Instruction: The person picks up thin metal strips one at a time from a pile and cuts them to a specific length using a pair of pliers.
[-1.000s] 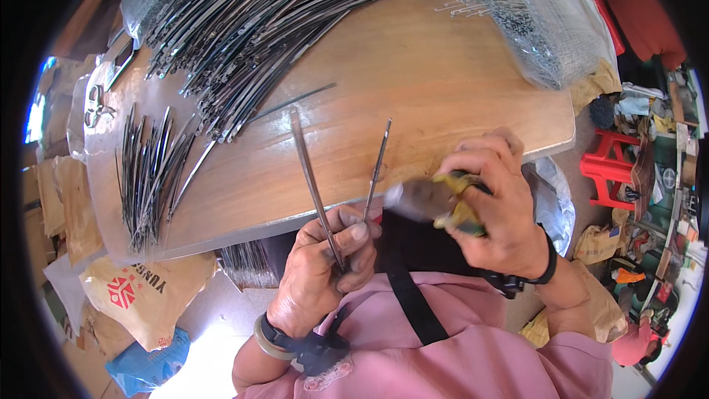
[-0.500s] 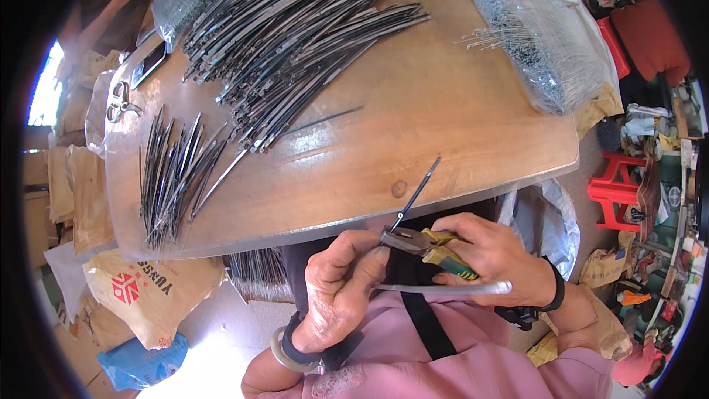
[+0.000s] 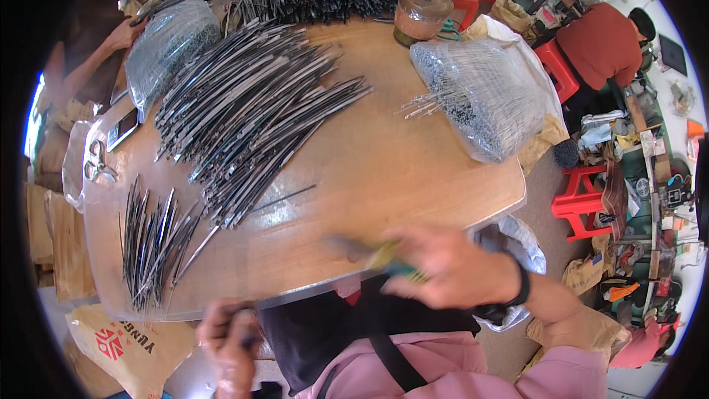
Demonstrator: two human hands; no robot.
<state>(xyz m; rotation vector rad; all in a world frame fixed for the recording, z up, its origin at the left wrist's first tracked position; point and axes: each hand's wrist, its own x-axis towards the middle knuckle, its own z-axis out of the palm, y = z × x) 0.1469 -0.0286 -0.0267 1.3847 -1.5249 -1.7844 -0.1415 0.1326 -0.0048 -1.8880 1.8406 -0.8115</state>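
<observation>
My right hand [image 3: 450, 266] grips a pair of pliers [image 3: 391, 262] with yellow and green handles, over the table's near edge. Motion blurs both the hand and the tool; the jaws point left. Off the near left edge, my left hand [image 3: 227, 343] is smeared too, its fingers partly curled. Whether anything is in them cannot be made out. The nearest thing to it on the table is a small bunch of thin dark strips [image 3: 155, 244]. Farther back lies a big pile of dark, flat strips [image 3: 244, 114], with one loose strip [image 3: 281, 198] beside it.
A plastic bag of thin wires [image 3: 480, 96] lies on the table's right, near a lidded jar [image 3: 421, 15]. Scissors [image 3: 97, 162] and a phone [image 3: 122, 130] are at the left. Beyond sits a co-worker in red [image 3: 602, 44]; another person's hand [image 3: 122, 33] shows at upper left.
My hands have come apart: the left swung down and left, the right moved forward and left with the pliers. The dark strip and clear tube between them no longer show. The view has shifted.
</observation>
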